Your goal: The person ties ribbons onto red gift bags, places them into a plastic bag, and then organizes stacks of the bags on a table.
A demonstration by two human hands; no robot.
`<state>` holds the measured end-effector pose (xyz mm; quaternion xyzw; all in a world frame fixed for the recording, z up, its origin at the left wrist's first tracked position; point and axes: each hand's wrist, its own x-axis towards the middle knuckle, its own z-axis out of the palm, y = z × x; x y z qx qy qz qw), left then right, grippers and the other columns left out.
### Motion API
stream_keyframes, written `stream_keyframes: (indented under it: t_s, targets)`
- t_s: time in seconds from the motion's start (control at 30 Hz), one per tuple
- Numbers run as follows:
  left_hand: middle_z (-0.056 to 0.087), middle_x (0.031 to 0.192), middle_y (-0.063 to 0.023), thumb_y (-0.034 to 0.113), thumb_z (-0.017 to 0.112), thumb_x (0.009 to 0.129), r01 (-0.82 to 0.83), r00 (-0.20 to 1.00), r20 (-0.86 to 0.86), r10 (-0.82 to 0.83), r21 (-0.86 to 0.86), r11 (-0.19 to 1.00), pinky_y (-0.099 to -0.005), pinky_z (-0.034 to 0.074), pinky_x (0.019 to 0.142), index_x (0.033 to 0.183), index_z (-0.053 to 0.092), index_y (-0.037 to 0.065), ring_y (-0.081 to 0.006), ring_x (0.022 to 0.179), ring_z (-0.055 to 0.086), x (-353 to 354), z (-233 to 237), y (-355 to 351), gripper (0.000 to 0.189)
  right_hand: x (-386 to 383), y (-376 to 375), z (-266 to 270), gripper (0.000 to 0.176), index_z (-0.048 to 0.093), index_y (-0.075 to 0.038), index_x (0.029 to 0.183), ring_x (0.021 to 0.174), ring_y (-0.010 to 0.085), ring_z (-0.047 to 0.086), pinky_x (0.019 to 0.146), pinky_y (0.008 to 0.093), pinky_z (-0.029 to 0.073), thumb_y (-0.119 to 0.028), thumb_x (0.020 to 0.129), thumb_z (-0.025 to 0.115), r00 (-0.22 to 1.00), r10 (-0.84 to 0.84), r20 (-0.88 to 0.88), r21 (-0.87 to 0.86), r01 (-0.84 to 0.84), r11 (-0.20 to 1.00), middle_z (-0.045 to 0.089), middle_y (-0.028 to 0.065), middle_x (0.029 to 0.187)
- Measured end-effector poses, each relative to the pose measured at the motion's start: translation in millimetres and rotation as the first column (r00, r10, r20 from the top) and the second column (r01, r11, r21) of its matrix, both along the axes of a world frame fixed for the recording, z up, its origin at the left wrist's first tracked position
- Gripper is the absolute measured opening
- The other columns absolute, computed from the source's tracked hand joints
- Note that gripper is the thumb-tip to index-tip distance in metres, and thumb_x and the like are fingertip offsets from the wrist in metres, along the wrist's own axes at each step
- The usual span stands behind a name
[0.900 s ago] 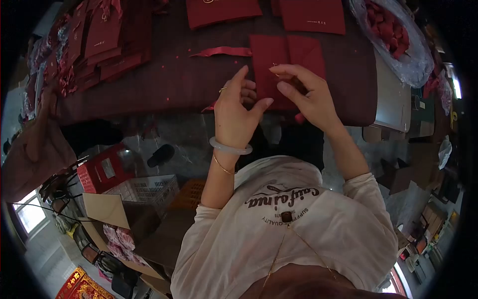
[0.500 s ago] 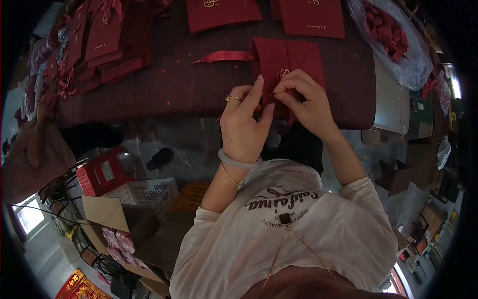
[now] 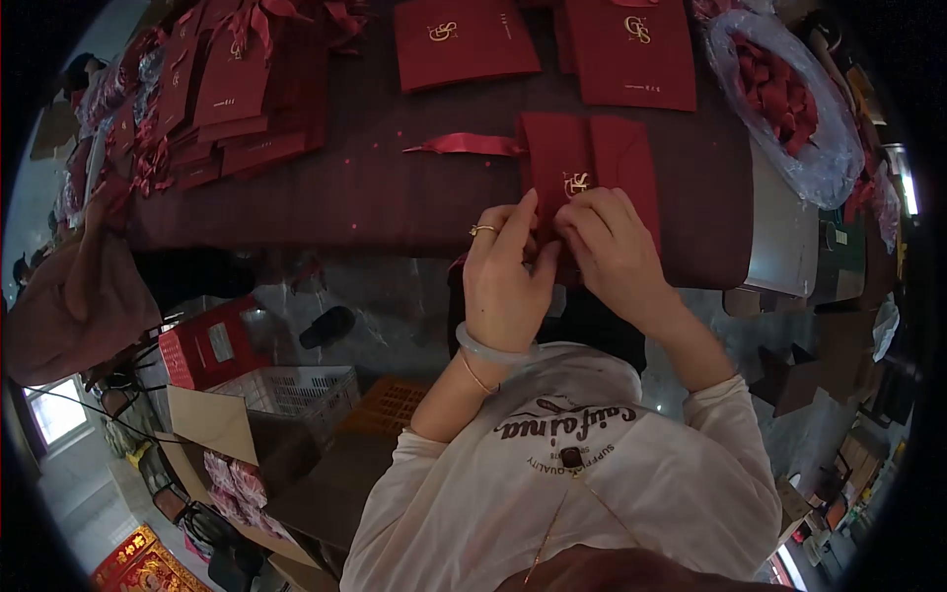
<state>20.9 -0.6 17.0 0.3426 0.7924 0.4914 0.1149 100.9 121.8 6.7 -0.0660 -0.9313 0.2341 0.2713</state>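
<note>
A dark red paper gift bag (image 3: 552, 143) with gold lettering lies flat at the table's near edge, one flap folded on its right side. A red ribbon (image 3: 464, 144) sticks out to the left from it. My left hand (image 3: 505, 271), with a ring and a pale bangle, is closed on the bag's near end, thumb and fingers pinching it. Beside it my right hand (image 3: 617, 257) is closed, fingertips pinched together over the bag just below the lettering. What the right fingertips hold is hidden behind the fingers.
More red bags (image 3: 469, 44) lie at the far side, with another pair (image 3: 636, 59) to their right. A pile of red bags (image 3: 232, 94) fills the left. A plastic bag of red ribbon (image 3: 779, 99) stands right. Crates (image 3: 296, 390) and an open carton (image 3: 212, 424) are on the floor.
The view has tilted, so the table and bags sit lower in the picture. My right fingertips have come closer to the left hand and still pinch at the bag.
</note>
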Motion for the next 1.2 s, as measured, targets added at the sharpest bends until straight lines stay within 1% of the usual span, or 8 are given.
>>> stream_keyframes:
  t_s: [0.43,0.53,0.63,0.83,0.93,0.97,1.1,1.2]
  targets:
    - [0.053,0.097,-0.0125,-0.009,0.062,0.068,-0.047,0.935,-0.347,0.067,0.068,0.997,-0.0326,0.049,0.064,0.117,0.053,0.001,-0.0254,0.078,0.058,23,0,7,0.05,8,-6,46,0.028,0.054,0.002,0.089,0.084,0.0246,0.05,0.071,0.0296,0.048,-0.003,0.061,0.059,0.964,0.014,0.267,0.256,-0.085,0.963,0.046,0.0131,0.087]
    - [0.055,0.093,-0.0091,-0.01,0.065,0.065,-0.075,0.977,-0.189,0.096,0.114,0.991,-0.0262,0.047,0.061,0.114,0.058,0.003,-0.0162,0.069,0.055,19,4,6,0.051,5,-2,43,0.026,0.055,0.002,0.091,0.086,0.0257,0.053,0.073,0.0306,0.048,-0.003,0.066,0.061,0.961,0.029,0.274,0.152,-0.073,0.986,0.051,0.013,0.088]
    - [0.053,0.093,-0.0117,-0.007,0.063,0.069,-0.01,0.999,-0.038,0.017,0.161,0.987,-0.0297,0.048,0.06,0.118,0.053,0.001,-0.0198,0.069,0.056,7,4,-1,0.051,0,11,41,0.019,0.061,-0.002,0.092,0.084,0.026,0.06,0.071,0.0325,0.05,-0.003,0.073,0.066,0.987,0.154,0.056,-0.435,-0.115,0.893,0.06,0.0097,0.09]
    - [0.053,0.092,-0.0112,-0.007,0.064,0.069,0.0,1.0,0.025,-0.004,0.156,0.988,-0.0285,0.047,0.061,0.117,0.054,0.0,-0.0176,0.068,0.055,10,1,1,0.05,6,13,23,0.018,0.061,-0.002,0.088,0.082,0.0271,0.057,0.07,0.0351,0.048,0.002,0.071,0.065,0.997,0.072,0.001,-0.139,-0.071,0.988,0.056,0.0103,0.089]
    - [0.055,0.094,-0.0108,-0.008,0.064,0.068,0.009,0.985,0.166,-0.035,0.157,0.988,-0.027,0.047,0.061,0.117,0.054,0.0,-0.016,0.067,0.056,9,0,1,0.05,11,14,27,0.015,0.06,-0.001,0.087,0.085,0.0266,0.056,0.072,0.0341,0.047,0.0,0.073,0.064,0.997,0.052,0.061,-0.19,-0.04,0.981,0.055,0.0104,0.089]
    - [0.055,0.095,-0.0069,-0.01,0.064,0.07,0.006,0.986,0.163,-0.036,0.185,0.983,-0.0235,0.046,0.059,0.118,0.055,0.003,-0.0089,0.068,0.054,9,-5,1,0.05,7,12,23,0.015,0.059,-0.001,0.088,0.086,0.0255,0.056,0.072,0.0326,0.047,0.0,0.073,0.064,0.995,0.081,0.062,-0.228,-0.065,0.972,0.055,0.0101,0.09]
    - [0.055,0.097,-0.0069,-0.008,0.062,0.073,0.117,0.951,0.265,-0.159,0.166,0.979,-0.0219,0.045,0.061,0.119,0.055,0.003,-0.0084,0.072,0.054,8,0,-4,0.048,16,22,15,0.012,0.06,-0.003,0.088,0.085,0.0226,0.057,0.072,0.031,0.046,-0.004,0.077,0.063,0.977,0.136,0.165,-0.56,-0.021,0.828,0.054,0.0081,0.089]
    - [0.057,0.099,-0.0113,-0.008,0.056,0.075,0.213,0.944,0.225,-0.241,0.142,0.967,-0.0245,0.046,0.064,0.119,0.055,0.004,-0.0153,0.073,0.057,-2,-3,-8,0.046,20,34,1,0.012,0.06,-0.002,0.089,0.081,0.0193,0.057,0.068,0.0279,0.046,-0.005,0.078,0.063,0.98,0.192,0.042,-0.513,-0.144,0.846,0.054,0.0067,0.09]
